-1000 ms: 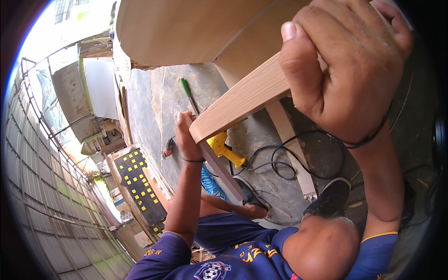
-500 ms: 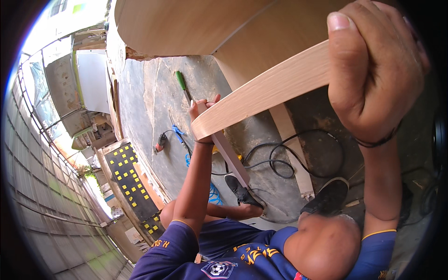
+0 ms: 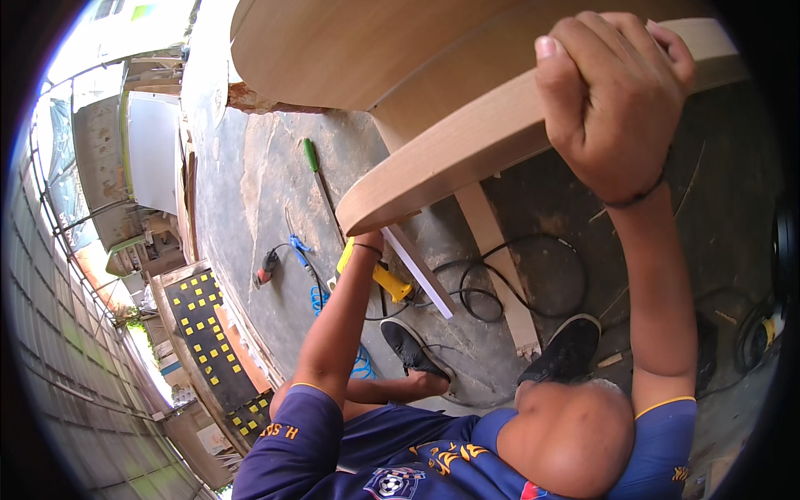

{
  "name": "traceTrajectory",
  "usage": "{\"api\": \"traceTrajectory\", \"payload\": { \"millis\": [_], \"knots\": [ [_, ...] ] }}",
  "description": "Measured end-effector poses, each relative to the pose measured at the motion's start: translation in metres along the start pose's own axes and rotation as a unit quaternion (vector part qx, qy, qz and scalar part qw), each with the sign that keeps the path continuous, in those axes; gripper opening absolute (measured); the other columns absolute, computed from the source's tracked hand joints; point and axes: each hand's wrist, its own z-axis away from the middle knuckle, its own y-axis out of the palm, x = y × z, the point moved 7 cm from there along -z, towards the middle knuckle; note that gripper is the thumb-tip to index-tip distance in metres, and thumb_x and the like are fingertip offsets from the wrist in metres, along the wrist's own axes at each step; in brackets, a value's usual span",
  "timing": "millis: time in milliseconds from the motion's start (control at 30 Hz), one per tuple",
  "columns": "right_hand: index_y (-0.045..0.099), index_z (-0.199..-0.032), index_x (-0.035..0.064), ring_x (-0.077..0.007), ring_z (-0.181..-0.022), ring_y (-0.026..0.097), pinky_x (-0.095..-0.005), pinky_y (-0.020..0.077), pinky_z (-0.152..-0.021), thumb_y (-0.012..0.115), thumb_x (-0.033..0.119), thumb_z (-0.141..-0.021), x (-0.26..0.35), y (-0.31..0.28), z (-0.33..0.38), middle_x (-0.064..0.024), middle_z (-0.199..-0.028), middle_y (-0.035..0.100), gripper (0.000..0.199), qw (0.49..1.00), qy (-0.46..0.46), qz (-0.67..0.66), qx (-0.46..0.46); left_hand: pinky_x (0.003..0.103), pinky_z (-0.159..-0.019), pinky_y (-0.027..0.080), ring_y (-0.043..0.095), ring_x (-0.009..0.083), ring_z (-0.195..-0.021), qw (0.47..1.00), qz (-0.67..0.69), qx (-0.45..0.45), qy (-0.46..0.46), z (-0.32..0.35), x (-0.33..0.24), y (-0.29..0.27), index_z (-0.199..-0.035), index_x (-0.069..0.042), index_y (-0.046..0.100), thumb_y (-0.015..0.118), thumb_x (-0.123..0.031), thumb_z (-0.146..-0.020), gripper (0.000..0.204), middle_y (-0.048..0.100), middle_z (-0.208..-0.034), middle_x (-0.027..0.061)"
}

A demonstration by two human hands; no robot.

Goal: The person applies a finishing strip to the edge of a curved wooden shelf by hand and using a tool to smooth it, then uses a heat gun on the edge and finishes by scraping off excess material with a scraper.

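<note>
A light wooden board [image 3: 467, 142] with a rounded end reaches from the upper right towards the middle, its broad edge facing up. My right hand [image 3: 617, 100] is closed over that edge, fingers wrapped across it. Under the rounded end is my left hand [image 3: 372, 239]; the board hides its fingers, and little beyond the wrist shows. Beside that wrist a narrow pale strip [image 3: 421, 275] slants out from beneath the board. Whether the left hand holds the strip or the board cannot be seen.
Larger wooden panels [image 3: 333, 50] stand beyond the board. On the floor lie a yellow tool [image 3: 393, 284], a green-handled tool [image 3: 310, 155], a red and black tool [image 3: 266, 268], a looped black cable [image 3: 583, 287] and a flat wooden piece [image 3: 500, 267]. My black shoes [image 3: 562, 350] are below.
The board has shifted and turned, showing more of its length at the right. My right hand has moved left on the picture. My left fingers and the strip's upper end have passed behind the board.
</note>
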Motion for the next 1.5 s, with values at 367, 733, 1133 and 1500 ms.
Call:
{"api": "traceTrajectory", "payload": {
  "millis": [367,733,1133,1500],
  "knots": [
    [0.052,-0.059,0.0105,-0.0236,-0.062,0.051,-0.0412,0.0358,-0.077,0.057,0.018,-0.075,-0.010,-0.010,0.006,-0.0045,-0.058,0.051,0.018,0.990,-0.021,-0.078,-0.113,0.027,-0.074,0.049,0.059,0.0160,-0.080,0.908,0.395,-0.048,-0.133,-0.019,-0.274,-0.091,-0.118,-0.001,0.050,0.042,-0.045,-0.099,0.049,0.058,-0.088,0.0077],
    [0.049,-0.054,0.0116,-0.0223,-0.056,0.048,-0.0399,0.0328,-0.072,0.056,0.021,-0.073,-0.014,-0.002,0.013,-0.0036,-0.053,0.047,0.023,0.972,-0.033,-0.088,-0.217,0.023,-0.067,0.040,0.049,0.0094,-0.072,0.961,0.257,-0.045,-0.087,-0.036,-0.285,-0.093,-0.107,-0.002,0.054,0.041,-0.036,-0.100,0.037,0.054,-0.079,0.0045],
    [0.053,-0.056,0.0118,-0.0204,-0.058,0.049,-0.0399,0.0343,-0.075,0.056,0.022,-0.074,-0.021,0.010,0.014,-0.0019,-0.054,0.048,0.021,0.969,-0.042,-0.103,-0.221,0.024,-0.070,0.041,0.050,0.0104,-0.076,0.947,0.300,-0.022,-0.110,-0.040,-0.270,-0.089,-0.113,-0.003,0.053,0.040,-0.037,-0.099,0.039,0.053,-0.083,0.0027],
    [0.062,-0.063,0.0122,-0.0168,-0.073,0.052,-0.0399,0.0345,-0.090,0.064,0.021,-0.063,-0.033,0.011,0.032,0.0008,-0.062,0.053,0.009,0.965,-0.087,-0.095,-0.229,0.035,-0.084,0.049,0.059,0.0201,-0.096,0.959,0.262,-0.051,-0.091,-0.019,-0.306,-0.100,-0.131,0.000,0.042,0.038,-0.052,-0.099,0.061,0.058,-0.098,0.0080]
  ]
}}
